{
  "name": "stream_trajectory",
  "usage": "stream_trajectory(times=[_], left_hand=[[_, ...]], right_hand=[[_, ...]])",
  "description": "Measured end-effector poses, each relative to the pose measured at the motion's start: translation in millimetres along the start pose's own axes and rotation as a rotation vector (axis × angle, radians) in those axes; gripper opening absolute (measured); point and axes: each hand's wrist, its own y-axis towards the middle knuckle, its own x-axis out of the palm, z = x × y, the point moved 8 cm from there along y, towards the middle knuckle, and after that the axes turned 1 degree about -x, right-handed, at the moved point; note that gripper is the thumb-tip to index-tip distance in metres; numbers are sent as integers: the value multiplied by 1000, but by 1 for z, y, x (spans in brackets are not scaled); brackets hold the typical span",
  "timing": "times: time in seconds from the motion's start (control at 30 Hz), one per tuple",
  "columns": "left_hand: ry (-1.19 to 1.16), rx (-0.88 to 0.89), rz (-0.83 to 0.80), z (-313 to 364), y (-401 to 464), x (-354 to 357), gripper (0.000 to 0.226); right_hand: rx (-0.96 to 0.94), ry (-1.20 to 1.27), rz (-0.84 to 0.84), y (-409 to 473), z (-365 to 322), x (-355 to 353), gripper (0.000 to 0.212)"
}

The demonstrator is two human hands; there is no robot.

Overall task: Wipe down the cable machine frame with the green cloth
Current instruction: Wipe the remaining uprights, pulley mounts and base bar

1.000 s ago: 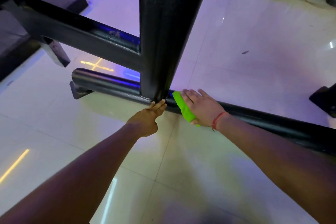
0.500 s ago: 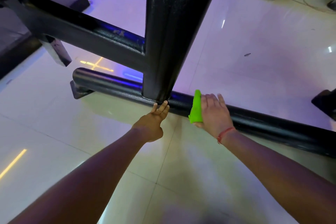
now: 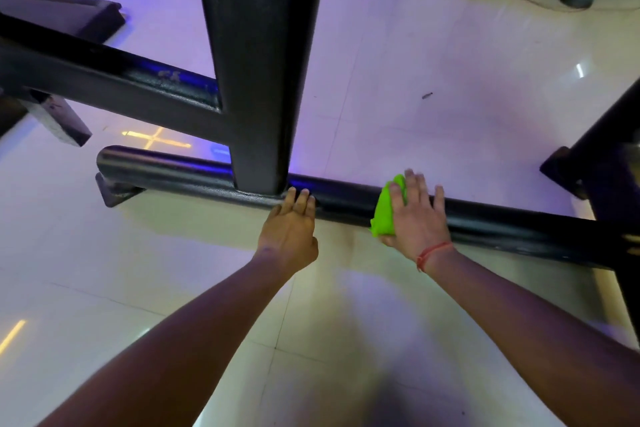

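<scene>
Green cloth (image 3: 385,208) sits bunched under your right hand (image 3: 414,218), pressed against the black base tube (image 3: 502,224) of the cable machine frame. Your fingers lie spread and mostly straight over the top of the tube, with the thumb tucked beneath the cloth's lower edge; most of the cloth shows at the 9 o'clock side of your palm. It is crumpled into a narrow wedge whose long axis crosses the tube, tip pointing toward 12 o'clock and wider end toward 6.

That base tube lies low over the tiled floor (image 3: 450,80), its long axis running from a capped end at about 9 o'clock down to the picture's edge at about 4 o'clock. A thick black upright post (image 3: 259,62) rises from it toward 12 o'clock, and a cross bar (image 3: 114,80) leaves the post toward 10 o'clock.

Your left hand (image 3: 289,229) rests flat on the tube just at the foot of the post, fingers straight and held together, holding nothing. It is at 9 o'clock from the cloth, near it but apart. A red thread (image 3: 433,253) circles your right wrist.
</scene>
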Motion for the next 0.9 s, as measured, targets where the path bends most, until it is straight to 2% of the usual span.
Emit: stream_trajectory(times=[0.13, 0.2, 0.27, 0.4, 0.47, 0.57, 0.63, 0.7, 0.8, 0.9], left_hand=[[-170, 82, -25, 38, 13, -7, 80], [-202, 115, -59, 47, 18, -7, 79], [-203, 123, -103, 46, 18, -3, 81], [-195, 127, -133, 47, 14, 0, 85], [-209, 90, -130, 54, 15, 1, 86], [-245, 11, -99, 71, 16, -3, 86], [-237, 34, -87, 88, 18, -6, 86], [-216, 90, -101, 108, 19, -6, 86], [-199, 148, -128, 135, 19, -6, 86], [-186, 179, -137, 154, 20, -9, 86]], right_hand=[[-265, 59, -83, 22, -57, -5, 118], [-295, 94, -63, 23, -42, -7, 109], [-260, 140, -50, 7, 1, -2, 106], [-110, 212, -20, -26, 86, 12, 119], [-100, 194, -59, -20, 83, 16, 124], [-174, 225, -56, -3, 41, 7, 122], [-249, 289, -87, 4, 22, 4, 123], [-293, 258, -100, 0, 33, 7, 127], [-207, 140, -100, -23, 100, 18, 132], [-39, 169, -125, -48, 163, 28, 138]])
